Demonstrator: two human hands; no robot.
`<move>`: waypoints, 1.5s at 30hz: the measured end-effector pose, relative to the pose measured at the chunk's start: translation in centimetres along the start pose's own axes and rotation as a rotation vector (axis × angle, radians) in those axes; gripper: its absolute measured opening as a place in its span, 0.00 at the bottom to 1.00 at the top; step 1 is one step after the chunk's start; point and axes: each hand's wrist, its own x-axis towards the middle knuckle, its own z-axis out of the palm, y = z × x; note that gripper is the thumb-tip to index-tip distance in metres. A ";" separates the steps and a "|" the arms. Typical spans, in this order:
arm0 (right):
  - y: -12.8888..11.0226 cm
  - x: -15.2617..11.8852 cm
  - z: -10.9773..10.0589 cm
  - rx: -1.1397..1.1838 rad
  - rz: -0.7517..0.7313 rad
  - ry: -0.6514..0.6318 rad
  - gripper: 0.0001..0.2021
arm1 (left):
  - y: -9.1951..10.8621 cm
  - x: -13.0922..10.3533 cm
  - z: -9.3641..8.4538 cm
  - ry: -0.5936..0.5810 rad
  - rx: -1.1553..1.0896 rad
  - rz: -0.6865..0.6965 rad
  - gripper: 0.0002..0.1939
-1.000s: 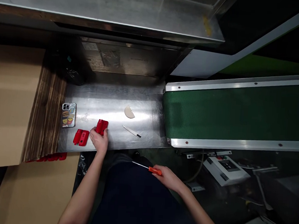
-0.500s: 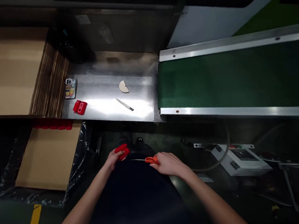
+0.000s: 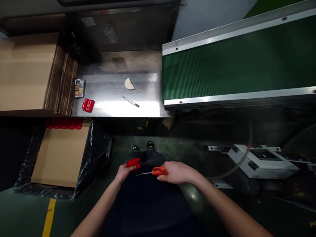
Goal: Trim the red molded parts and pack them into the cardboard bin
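In my left hand [image 3: 124, 173] is a red plastic part [image 3: 133, 163], pinched between thumb and fingers in front of my body. My right hand [image 3: 177, 173] is closed round the orange handle of a thin-bladed knife [image 3: 157, 170]. Its blade points left, towards the red part, with the tip just short of or near it; I cannot tell whether they touch. On the metal table ahead lie another red plastic part [image 3: 88, 105], a slim pen-like cutter [image 3: 130, 101] and a pale half-round piece [image 3: 129, 84].
A phone in a patterned case [image 3: 79, 88] lies beside a tall cardboard stack [image 3: 23, 73]. Below it, a box lined with black plastic [image 3: 82, 171] holds cardboard and a row of red parts [image 3: 64, 123]. A green conveyor [image 3: 232, 62] runs off right, with a white device [image 3: 263, 162] beneath.
The view has shifted, showing more floor and my shoes. The red part has turned in my left hand and sits closer to the knife, whose blade now tilts slightly downward to the left.
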 end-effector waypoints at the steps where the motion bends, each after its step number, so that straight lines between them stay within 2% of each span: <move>1: 0.0 -0.1 0.2 -0.011 0.002 0.010 0.22 | -0.2 -0.2 -0.1 -0.020 0.036 0.031 0.04; 4: 0.3 -0.6 0.3 -0.042 0.016 0.019 0.19 | -0.6 -0.9 -0.9 -0.087 0.151 0.151 0.09; 6: 0.9 -0.7 0.0 -0.024 0.020 -0.026 0.21 | -0.6 -1.6 -1.7 -0.126 0.233 0.247 0.13; 7: 1.1 -0.5 -0.3 -0.032 0.049 -0.007 0.22 | -0.5 -2.0 -2.2 -0.147 0.273 0.296 0.15; 9: 1.4 0.2 -0.9 -0.067 0.137 0.068 0.22 | -0.2 -2.5 -3.0 -0.202 0.333 0.375 0.19; 13: 0.1 2.9 -1.6 -0.039 0.124 0.003 0.21 | 0.2 -2.4 -4.2 -0.339 0.350 0.435 0.18; 16: -1.9 4.2 -1.4 -0.058 0.115 -0.013 0.21 | -0.1 -1.7 -5.3 -0.364 0.301 0.410 0.17; 19: -3.7 3.7 -0.2 -0.055 0.114 -0.015 0.23 | -1.3 -0.8 -6.3 -0.262 0.178 0.311 0.14; 22: -5.2 2.4 2.1 -0.052 0.105 0.028 0.23 | -2.7 -0.5 -7.0 -0.143 -0.018 0.153 0.11; 24: -5.6 2.2 4.0 0.012 0.086 0.068 0.23 | -3.1 -0.6 -7.3 -0.130 -0.148 0.053 0.13; 27: -4.9 3.6 6.8 0.092 0.147 0.250 0.17 | -2.5 -0.6 -7.7 -0.145 -0.301 -0.015 0.16; 31: -1.4 7.5 9.4 0.252 0.189 0.525 0.11 | -0.1 0.1 -8.4 -0.123 -0.433 -0.004 0.14; 35: 2.4 12.5 10.2 0.551 0.247 0.850 0.19 | 3.1 1.1 -8.9 -0.116 -0.481 0.007 0.17; 38: 4.0 16.9 8.9 0.826 0.237 1.076 0.26 | 5.5 1.6 -9.4 -0.114 -0.516 0.024 0.18; 41: 4.8 21.7 6.0 1.044 0.163 1.275 0.31 | 8.0 2.3 -10.0 -0.111 -0.544 0.036 0.17; 45: 5.9 28.1 1.6 1.250 0.152 1.405 0.34 | 11.6 3.5 -11.1 -0.074 -0.562 0.021 0.17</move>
